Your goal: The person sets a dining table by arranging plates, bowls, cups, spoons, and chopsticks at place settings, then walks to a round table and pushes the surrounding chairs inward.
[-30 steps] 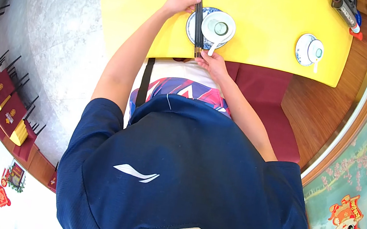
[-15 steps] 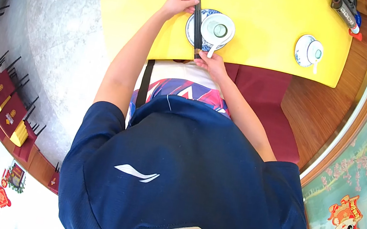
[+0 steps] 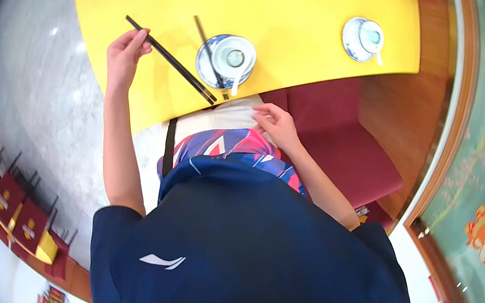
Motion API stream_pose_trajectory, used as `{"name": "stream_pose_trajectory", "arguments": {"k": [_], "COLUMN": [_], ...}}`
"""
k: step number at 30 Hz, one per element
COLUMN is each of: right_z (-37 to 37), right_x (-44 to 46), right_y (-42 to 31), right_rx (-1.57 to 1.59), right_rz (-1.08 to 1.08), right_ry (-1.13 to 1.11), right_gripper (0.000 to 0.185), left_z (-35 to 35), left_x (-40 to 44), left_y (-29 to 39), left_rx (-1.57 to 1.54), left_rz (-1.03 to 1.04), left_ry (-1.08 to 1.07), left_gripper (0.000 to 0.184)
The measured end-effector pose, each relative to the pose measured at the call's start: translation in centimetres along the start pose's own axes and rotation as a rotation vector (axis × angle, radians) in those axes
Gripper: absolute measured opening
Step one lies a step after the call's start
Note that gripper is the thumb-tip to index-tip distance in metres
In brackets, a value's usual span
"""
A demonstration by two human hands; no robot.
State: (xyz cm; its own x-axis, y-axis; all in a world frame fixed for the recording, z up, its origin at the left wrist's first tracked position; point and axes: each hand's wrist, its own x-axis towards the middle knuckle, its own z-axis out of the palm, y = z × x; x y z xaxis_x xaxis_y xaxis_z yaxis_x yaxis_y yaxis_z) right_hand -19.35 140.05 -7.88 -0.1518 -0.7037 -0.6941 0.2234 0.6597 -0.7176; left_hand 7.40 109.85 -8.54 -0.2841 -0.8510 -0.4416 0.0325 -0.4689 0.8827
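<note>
Black chopsticks (image 3: pixel 176 66) are pinched near one end by my left hand (image 3: pixel 124 55), slanting over the table's left part toward its near edge. Another dark pair of chopsticks (image 3: pixel 202 34) lies across the left side of a blue-and-white plate (image 3: pixel 203 68). On that plate sits a pale bowl (image 3: pixel 251 51) with a small greenish glass cup (image 3: pixel 236 58) inside and a white spoon (image 3: pixel 236 84) at its near side. My right hand (image 3: pixel 279 127) hovers over my lap by the table edge, fingers loosely bent and apart, holding nothing.
The yellow tabletop (image 3: pixel 302 15) bears a second setting with a bowl (image 3: pixel 371 37) on a plate (image 3: pixel 351 45) at the right. Maroon seats (image 3: pixel 346 136) stand below the near edge. A wood-framed wall (image 3: pixel 441 119) rises at the right.
My left hand has swung left with some chopsticks, leaving others across the plate. My right hand has let go and drawn back from the plate. The view has turned.
</note>
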Motion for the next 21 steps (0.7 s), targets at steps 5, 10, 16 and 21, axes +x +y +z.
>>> {"name": "stream_pose_trajectory", "arguments": {"k": [5,10,16,21], "right_z": [1.0,-5.6,-15.6,-22.9], "right_x": [-0.1,1.1,3.1,9.8], "right_y": [-6.4,-2.9,-0.2,2.1], "right_rx": [0.376,0.525,0.581,0.850], "right_rz": [-0.135,-0.150,-0.218,-0.204], "right_ry": [0.017,0.401,0.549,0.675], "right_gripper": [0.027,0.021,0.016,0.017], "left_z": [12.2,26.2,39.2,44.9], "left_x": [0.7,3.5,8.7,13.4], "left_y": [2.3,0.5,-6.9,-11.6], "left_rx": [0.055,0.088,0.028,0.113], "left_rz": [0.031,-0.056,-0.171,-0.251], "left_ry": [-0.221,-0.383,-0.442,-0.441], "left_gripper": [0.018,0.028,0.029,0.027]}}
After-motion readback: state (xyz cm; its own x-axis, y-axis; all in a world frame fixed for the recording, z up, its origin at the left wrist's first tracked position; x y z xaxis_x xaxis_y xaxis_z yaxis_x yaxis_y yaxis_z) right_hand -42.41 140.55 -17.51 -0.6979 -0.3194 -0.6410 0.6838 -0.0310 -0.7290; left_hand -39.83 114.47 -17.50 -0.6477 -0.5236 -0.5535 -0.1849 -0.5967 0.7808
